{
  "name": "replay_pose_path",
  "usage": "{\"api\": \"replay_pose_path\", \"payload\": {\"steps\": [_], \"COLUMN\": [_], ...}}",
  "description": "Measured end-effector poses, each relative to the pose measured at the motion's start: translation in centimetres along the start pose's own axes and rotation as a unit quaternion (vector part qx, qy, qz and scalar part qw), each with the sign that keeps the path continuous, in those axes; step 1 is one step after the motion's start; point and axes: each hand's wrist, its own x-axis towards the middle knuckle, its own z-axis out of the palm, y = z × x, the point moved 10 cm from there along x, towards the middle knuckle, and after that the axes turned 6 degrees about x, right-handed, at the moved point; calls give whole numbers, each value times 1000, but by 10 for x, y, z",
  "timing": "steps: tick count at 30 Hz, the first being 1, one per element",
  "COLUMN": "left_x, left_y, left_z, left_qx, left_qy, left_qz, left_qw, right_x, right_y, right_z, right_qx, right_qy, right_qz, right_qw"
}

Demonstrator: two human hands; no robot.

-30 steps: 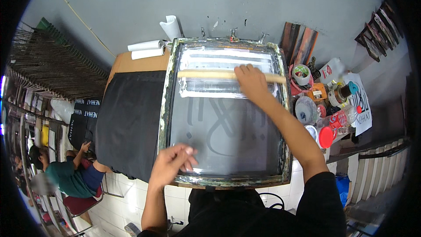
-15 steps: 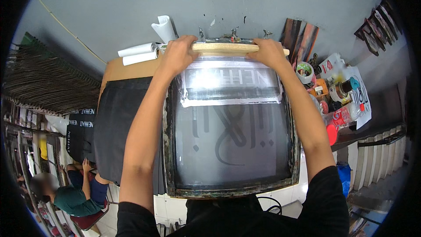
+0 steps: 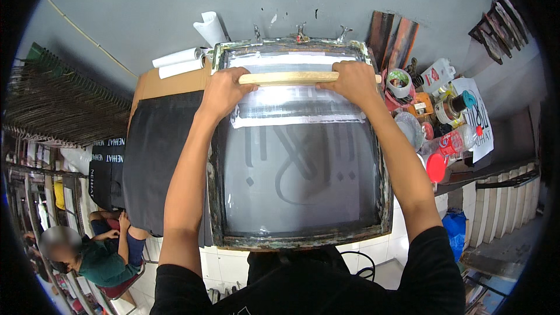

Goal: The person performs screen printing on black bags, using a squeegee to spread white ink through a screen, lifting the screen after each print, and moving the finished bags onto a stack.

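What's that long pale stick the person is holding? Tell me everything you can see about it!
It's a long, straight, pale yellow bar that looks like wood. It lies nearly level from left to right across the far part of a paint-stained rectangular frame with grey mesh. The person's left hand grips it near the left end, and the right hand near the right, where a short bit pokes out. Its underside is hidden, so I can't tell what touches it below.
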Motion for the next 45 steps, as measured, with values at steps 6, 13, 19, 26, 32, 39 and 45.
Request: {"api": "replay_pose_path", "payload": {"steps": [6,13,19,26,32,39,45], "left_x": [-64,-108,-227,-410,-434,-457,-451], "left_y": [14,27,17,37,54,49,48], "left_z": [-3,-9,-30,59,83,109,104], "left_qx": [6,1,-235,-503,-778,-783,-804], "left_qy": [16,85,164,-236,-30,29,46], "left_qz": [-5,32,-175,-464,-488,-502,-413], "left_qw": [1000,996,942,690,395,367,426], "right_x": [-57,-101,-112,-18,72,101,51], "right_y": [-23,-42,-36,-7,4,16,5], "right_z": [-8,-10,-19,-8,-2,11,-64], "right_qx": [24,45,86,76,49,91,126], "right_qy": [71,154,188,136,-17,-10,113], "right_qz": [-73,-104,-115,-79,-3,-12,-57], "right_qw": [994,982,972,985,999,996,984]}}
